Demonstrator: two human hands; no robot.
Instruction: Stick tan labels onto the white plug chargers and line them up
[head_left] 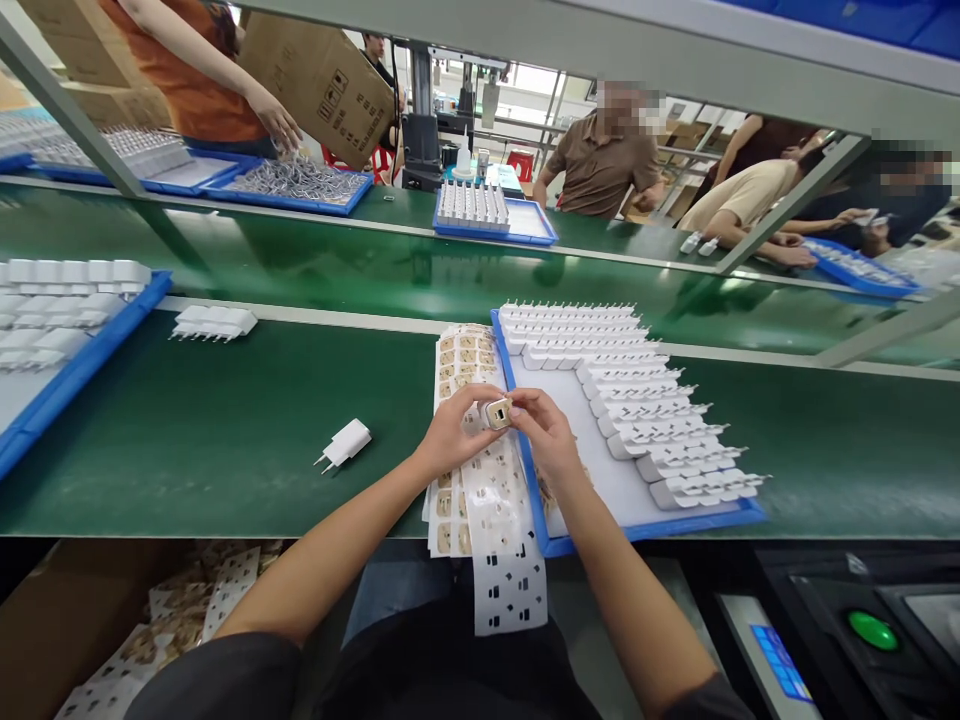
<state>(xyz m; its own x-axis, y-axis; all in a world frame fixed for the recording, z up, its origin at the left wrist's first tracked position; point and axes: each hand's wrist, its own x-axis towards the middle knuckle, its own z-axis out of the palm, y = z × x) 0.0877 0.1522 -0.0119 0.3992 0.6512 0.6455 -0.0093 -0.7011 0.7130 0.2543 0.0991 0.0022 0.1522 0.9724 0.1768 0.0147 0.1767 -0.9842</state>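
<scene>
My left hand point(459, 430) is closed around a white plug charger point(498, 413), its end face with a port turned up toward me. A tan label lies on that face. My right hand point(546, 425) pinches the charger's right edge between thumb and fingers; whether it also grips the label's edge I cannot tell. Under my hands lie sheets of tan labels point(469, 350) and a peeled white backing strip point(510, 590) with dark cut-outs. Just right of them, a blue-rimmed tray point(652, 530) carries rows of white chargers point(637, 400), prongs pointing right.
A single charger point(349, 442) lies on the green belt point(247, 430), with a small row of chargers point(214, 322) beyond. Another blue tray point(90, 370) is at far left. Backing scraps point(165, 620) fill a box below. Co-workers point(604, 160) sit across, under a metal frame.
</scene>
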